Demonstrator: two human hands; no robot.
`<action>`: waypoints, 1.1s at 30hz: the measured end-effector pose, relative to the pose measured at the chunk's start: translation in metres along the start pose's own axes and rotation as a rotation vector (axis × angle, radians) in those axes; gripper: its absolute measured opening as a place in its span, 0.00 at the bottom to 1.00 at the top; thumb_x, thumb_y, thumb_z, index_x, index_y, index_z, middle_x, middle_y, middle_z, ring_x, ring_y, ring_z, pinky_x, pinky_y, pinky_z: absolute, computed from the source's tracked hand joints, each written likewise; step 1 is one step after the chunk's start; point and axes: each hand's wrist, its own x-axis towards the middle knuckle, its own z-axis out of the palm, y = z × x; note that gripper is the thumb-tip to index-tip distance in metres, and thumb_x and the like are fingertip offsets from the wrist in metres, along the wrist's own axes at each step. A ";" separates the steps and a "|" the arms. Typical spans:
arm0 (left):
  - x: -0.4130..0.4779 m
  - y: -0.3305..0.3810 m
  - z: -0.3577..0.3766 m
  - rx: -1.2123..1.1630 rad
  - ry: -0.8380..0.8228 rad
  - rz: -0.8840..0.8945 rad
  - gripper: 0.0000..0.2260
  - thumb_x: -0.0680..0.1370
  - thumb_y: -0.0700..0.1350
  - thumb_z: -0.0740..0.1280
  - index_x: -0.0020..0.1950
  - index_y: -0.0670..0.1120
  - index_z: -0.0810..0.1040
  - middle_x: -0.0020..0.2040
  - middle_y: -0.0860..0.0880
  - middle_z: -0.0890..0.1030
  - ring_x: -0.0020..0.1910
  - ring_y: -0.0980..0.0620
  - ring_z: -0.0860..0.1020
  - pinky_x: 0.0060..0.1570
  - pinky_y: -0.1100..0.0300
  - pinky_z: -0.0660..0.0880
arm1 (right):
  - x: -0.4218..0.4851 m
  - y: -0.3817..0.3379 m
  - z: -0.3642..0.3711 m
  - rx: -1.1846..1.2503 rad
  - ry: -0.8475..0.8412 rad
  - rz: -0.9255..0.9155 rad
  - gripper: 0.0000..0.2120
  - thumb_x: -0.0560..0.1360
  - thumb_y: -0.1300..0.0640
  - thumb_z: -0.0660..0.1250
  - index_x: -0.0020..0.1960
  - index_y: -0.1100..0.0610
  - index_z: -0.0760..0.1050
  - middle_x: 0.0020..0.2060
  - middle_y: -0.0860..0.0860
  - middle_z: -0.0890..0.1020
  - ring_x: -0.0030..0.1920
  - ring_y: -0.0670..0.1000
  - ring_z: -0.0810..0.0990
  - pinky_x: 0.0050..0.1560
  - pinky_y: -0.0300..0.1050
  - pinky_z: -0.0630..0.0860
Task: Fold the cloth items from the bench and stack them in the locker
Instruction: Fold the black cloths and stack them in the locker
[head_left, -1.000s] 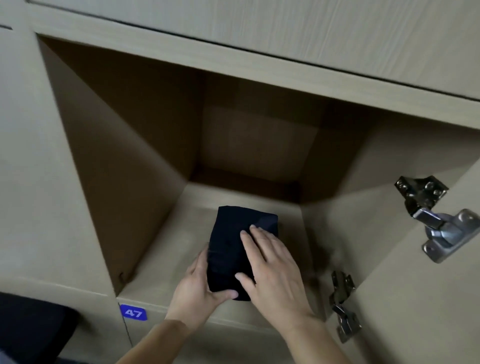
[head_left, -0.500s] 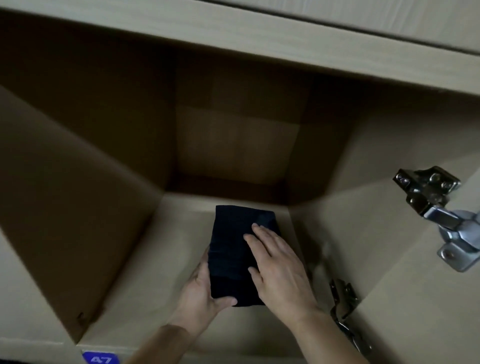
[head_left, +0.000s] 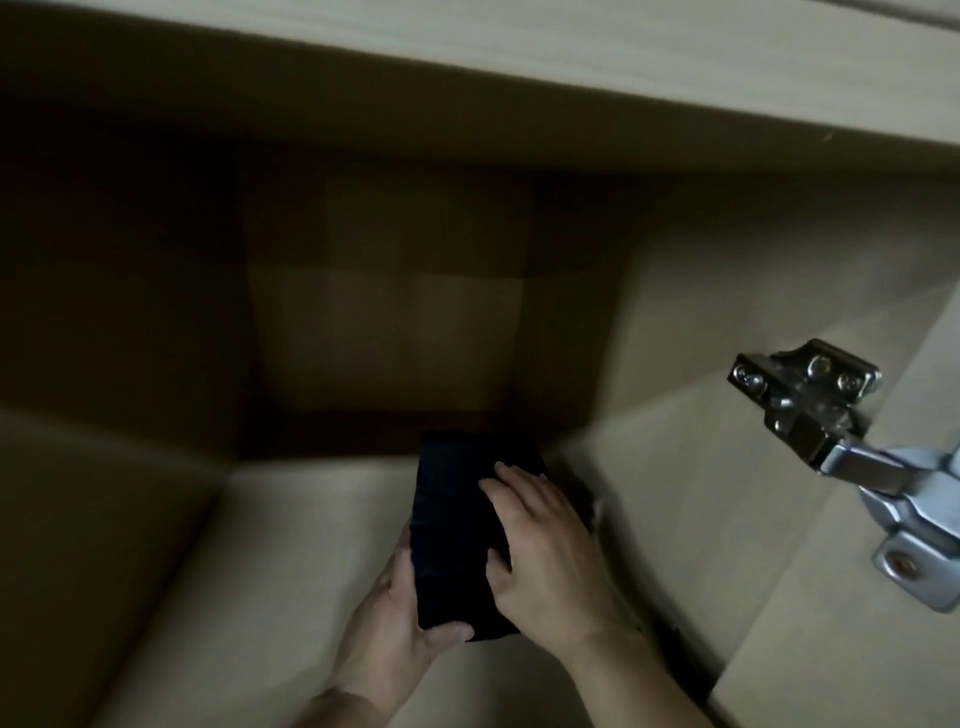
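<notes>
A folded dark navy cloth (head_left: 454, 525) lies on the locker floor (head_left: 291, 561), deep inside and toward the right wall. My left hand (head_left: 395, 618) cups its near left edge, thumb hooked over the near corner. My right hand (head_left: 545, 556) lies flat on top of the cloth's right half, fingers straight and pointing inward. The cloth's far end reaches the shadow at the back of the locker.
The wooden locker's back wall (head_left: 384, 332) is dark. Its right wall (head_left: 701, 467) stands close beside the cloth. A metal door hinge (head_left: 841, 447) juts out at the right, on the open door (head_left: 857, 649).
Both hands have slid the cloth deeper into the locker and slightly rightward. My head has moved closer, so the number tag and locker front have left the view.
</notes>
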 end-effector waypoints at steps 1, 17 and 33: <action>0.004 0.000 0.002 0.002 -0.004 0.004 0.53 0.67 0.55 0.78 0.75 0.60 0.39 0.72 0.60 0.65 0.65 0.64 0.68 0.54 0.81 0.62 | 0.002 0.003 0.000 -0.002 0.012 0.018 0.30 0.79 0.56 0.60 0.77 0.47 0.53 0.77 0.43 0.54 0.76 0.45 0.50 0.75 0.39 0.42; 0.037 0.014 0.021 0.159 -0.059 0.046 0.51 0.70 0.60 0.75 0.79 0.54 0.42 0.74 0.55 0.66 0.66 0.58 0.72 0.58 0.71 0.68 | 0.015 0.021 0.007 -0.011 0.086 0.239 0.34 0.75 0.59 0.59 0.78 0.49 0.52 0.77 0.47 0.53 0.77 0.47 0.47 0.73 0.39 0.35; -0.040 0.058 -0.112 0.427 0.016 0.130 0.32 0.76 0.65 0.59 0.78 0.56 0.58 0.75 0.59 0.64 0.74 0.60 0.62 0.67 0.73 0.54 | 0.002 0.001 -0.021 0.005 0.198 0.286 0.25 0.68 0.57 0.74 0.65 0.56 0.76 0.58 0.53 0.81 0.58 0.58 0.77 0.58 0.50 0.75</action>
